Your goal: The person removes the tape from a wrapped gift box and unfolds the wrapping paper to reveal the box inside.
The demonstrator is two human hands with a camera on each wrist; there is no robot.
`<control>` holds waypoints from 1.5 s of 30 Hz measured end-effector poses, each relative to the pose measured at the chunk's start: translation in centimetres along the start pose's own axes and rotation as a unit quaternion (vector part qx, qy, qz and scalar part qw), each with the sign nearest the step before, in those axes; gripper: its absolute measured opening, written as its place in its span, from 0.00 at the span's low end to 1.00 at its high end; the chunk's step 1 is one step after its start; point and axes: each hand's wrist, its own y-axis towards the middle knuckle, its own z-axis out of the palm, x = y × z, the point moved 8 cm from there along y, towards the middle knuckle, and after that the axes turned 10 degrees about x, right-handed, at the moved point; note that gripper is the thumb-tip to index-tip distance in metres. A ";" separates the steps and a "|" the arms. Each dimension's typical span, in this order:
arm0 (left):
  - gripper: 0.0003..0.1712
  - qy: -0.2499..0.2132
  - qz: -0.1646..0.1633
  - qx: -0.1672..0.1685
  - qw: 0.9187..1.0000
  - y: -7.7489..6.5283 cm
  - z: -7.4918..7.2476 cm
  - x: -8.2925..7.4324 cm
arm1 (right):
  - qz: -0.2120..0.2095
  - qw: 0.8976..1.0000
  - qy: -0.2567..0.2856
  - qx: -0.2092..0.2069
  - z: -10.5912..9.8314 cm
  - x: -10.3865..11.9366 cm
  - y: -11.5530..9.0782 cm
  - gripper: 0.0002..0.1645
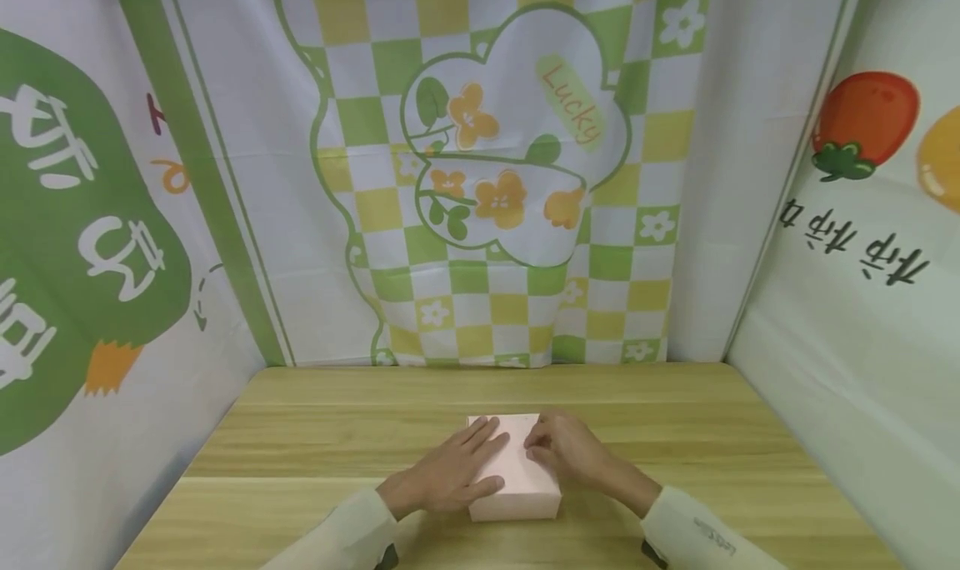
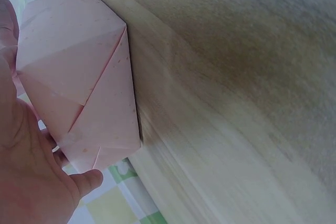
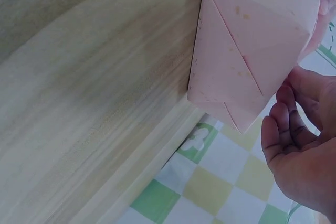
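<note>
A box wrapped in pale pink paper (image 1: 516, 506) sits on the wooden table. Its folded side flaps show as slanting seams in both wrist views. My left hand (image 1: 456, 470) lies over the left part of the top with fingers extended and thumb spread toward the near edge. At the right part of the top is my right hand (image 1: 568, 449), its fingers curled and the fingertips at the paper. In the right wrist view, that hand's thumb and forefinger come together beside the box's top edge; no separate thing is visible between them.
The light wood table (image 1: 337, 437) extends around the box on all sides. A cloth with a green and yellow check (image 1: 517, 303) hangs behind it. Printed white cloths hang at the left (image 1: 225, 437) and right (image 1: 840, 370).
</note>
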 end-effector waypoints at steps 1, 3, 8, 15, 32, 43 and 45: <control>0.37 0.000 0.000 0.000 1.000 0.0 0.0 0.0 | 0.001 1.000 0.010 0.000 0.0 -0.1 0.1 0.02; 0.37 -0.001 -0.001 0.001 1.000 0.1 0.1 0.0 | 0.000 1.000 0.026 0.003 -0.1 -0.3 0.3 0.02; 0.37 -0.008 -0.005 0.008 1.000 0.0 0.1 0.1 | -0.042 0.998 -0.048 0.012 0.1 0.0 0.8 0.06; 0.37 -0.012 -0.002 0.005 1.000 0.0 -0.1 0.1 | -0.113 0.980 -0.165 -0.011 0.6 1.0 0.2 0.06; 0.37 -0.013 0.005 0.003 1.000 0.1 0.0 0.0 | -0.085 0.993 -0.077 -0.035 0.2 -0.2 0.1 0.05; 0.37 -0.013 -0.001 0.008 1.000 0.0 0.1 0.0 | -0.075 0.995 -0.035 -0.054 0.7 -0.9 -0.8 0.06; 0.37 -0.013 -0.002 0.006 1.000 -0.1 0.0 0.0 | -0.070 0.996 -0.011 -0.052 0.4 -1.0 -0.9 0.05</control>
